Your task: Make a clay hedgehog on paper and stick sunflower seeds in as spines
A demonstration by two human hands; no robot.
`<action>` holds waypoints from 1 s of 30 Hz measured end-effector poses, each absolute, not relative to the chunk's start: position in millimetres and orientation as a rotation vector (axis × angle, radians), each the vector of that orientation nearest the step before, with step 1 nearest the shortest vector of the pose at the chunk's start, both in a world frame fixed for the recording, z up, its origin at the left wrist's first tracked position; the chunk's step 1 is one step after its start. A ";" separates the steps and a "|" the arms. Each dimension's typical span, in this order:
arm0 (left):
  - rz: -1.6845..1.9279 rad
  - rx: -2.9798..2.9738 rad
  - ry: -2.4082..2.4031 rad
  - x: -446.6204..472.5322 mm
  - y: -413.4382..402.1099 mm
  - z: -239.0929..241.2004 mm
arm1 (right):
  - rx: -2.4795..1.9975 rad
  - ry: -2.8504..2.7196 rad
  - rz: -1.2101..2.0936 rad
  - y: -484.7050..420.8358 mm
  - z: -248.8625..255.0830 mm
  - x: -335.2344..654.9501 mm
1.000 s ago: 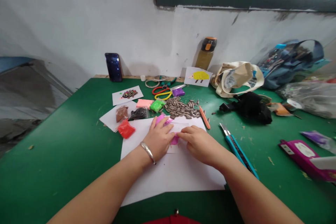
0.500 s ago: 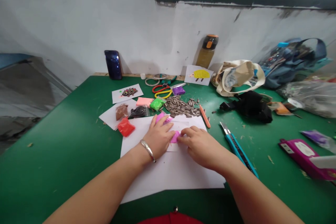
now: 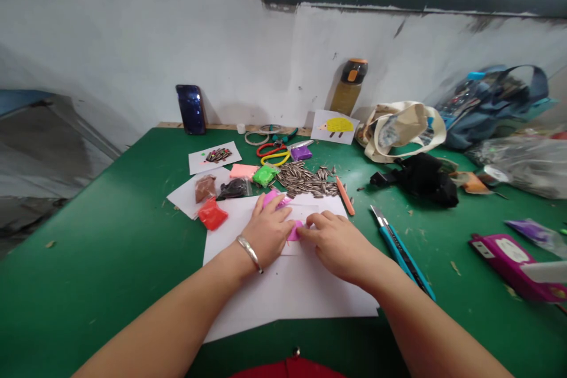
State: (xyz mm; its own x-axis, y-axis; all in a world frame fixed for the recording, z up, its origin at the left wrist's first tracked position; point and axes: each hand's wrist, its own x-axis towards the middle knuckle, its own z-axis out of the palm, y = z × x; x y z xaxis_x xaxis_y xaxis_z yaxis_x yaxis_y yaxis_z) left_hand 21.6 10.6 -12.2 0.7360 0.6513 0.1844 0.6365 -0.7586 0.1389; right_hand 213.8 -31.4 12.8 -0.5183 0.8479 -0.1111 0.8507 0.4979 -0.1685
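Observation:
A small flat piece of pink modelling clay [image 3: 295, 231] lies on a little white card [image 3: 290, 250], on top of larger white paper sheets [image 3: 248, 307]. My left hand [image 3: 268, 235], with a silver bangle at its wrist, rests flat with fingers outstretched, its tips beside the clay and near a pink clay packet [image 3: 273, 198]. From the right, my right hand [image 3: 336, 243] has its fingers curled and presses the clay's right edge with its fingertips. Behind both hands spreads a pile of sunflower seeds [image 3: 305, 178], with an orange stick tool [image 3: 345, 196] beside it.
Clay packets in red [image 3: 213, 214], brown [image 3: 205, 189] and green [image 3: 264, 175] lie at the left. Scissors [image 3: 277, 156] and a hedgehog picture [image 3: 335, 126] are behind. A utility knife [image 3: 403, 254], its blade out, lies by my right forearm. A phone [image 3: 191, 109] leans on the wall.
My right fingertips have shifted slightly left over the pink clay's edge. My left hand stays in place, and the other things have not moved.

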 end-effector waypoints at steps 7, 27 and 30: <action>0.345 2.877 1.055 20.3 11.4 -15.8 | 1.543 2.735 -0.434 -29.5 12.2 222.8; 0.351 2.876 1.055 20.4 11.7 -17.8 | 1.557 2.702 -0.535 -29.8 17.5 224.7; 0.348 2.871 1.054 20.6 11.5 -16.8 | 1.559 2.677 -0.462 -31.1 17.2 222.7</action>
State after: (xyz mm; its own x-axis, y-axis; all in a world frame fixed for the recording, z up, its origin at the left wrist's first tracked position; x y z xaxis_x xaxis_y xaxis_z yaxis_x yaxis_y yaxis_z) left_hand 20.6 11.5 -16.8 0.7403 0.6452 0.1888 0.6310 -0.7638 0.1361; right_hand 222.7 -31.1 17.2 -0.5046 0.8494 -0.1549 0.8521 0.4611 -0.2474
